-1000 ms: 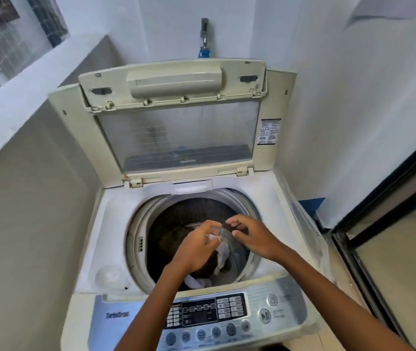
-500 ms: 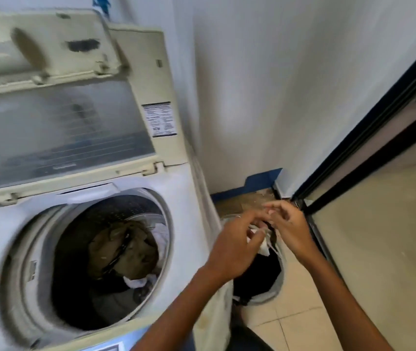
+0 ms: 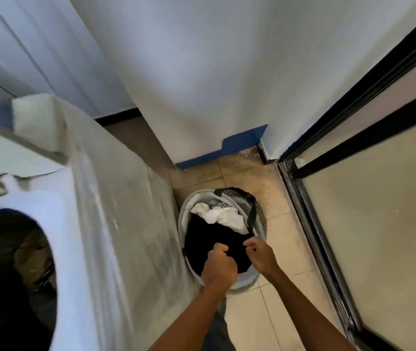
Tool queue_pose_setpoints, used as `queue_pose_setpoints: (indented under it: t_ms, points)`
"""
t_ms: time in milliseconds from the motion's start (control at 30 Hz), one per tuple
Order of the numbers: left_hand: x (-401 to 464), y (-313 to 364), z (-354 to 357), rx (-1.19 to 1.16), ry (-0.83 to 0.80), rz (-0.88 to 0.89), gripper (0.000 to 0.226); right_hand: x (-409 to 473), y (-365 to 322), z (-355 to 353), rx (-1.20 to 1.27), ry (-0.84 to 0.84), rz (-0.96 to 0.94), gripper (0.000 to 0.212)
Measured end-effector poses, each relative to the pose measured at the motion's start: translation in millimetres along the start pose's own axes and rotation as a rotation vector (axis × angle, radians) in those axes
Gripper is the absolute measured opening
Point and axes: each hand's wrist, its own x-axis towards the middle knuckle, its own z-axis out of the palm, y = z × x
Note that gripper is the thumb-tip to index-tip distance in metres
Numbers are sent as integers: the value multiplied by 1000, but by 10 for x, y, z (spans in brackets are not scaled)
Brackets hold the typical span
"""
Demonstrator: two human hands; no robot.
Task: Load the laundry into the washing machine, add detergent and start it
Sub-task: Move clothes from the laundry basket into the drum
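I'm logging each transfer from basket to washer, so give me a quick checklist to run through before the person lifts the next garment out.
1. Left hand has the black garment: ok, its fingers are curled into the cloth.
2. Right hand has it too: cannot tell, fingers curled at the garment's edge but the contact is unclear.
3. White garment free of the black one: cannot tell, they touch in the basket.
4. Basket strap clear of the lift: not ok, it drapes across the laundry beside the right hand.
5. Washer drum open to receive: ok, the opening is uncovered with clothes already inside.
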Motion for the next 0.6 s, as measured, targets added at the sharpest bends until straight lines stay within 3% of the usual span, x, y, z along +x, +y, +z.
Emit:
queue_pose_setpoints:
  t_ms: [100,333,500,533,600]
  points:
    - [452,-84,106,27,44,14,34,533,73,265,-204,-74,-37,29]
    - [1304,-351,308,67,-11,112,37,1643,57,793,-745,-57,-268,45]
    - [1651,-722,296,64,-35,93,35,2162,327,1050,-809,-35,-280,66]
    - [1693,-807,275,69,-35,69,34,2225,437,1087,-843,-22,-283,67]
    - [1737,-946,215,83,-27,19,34,2219,600,1127,-882,-181,-258,49]
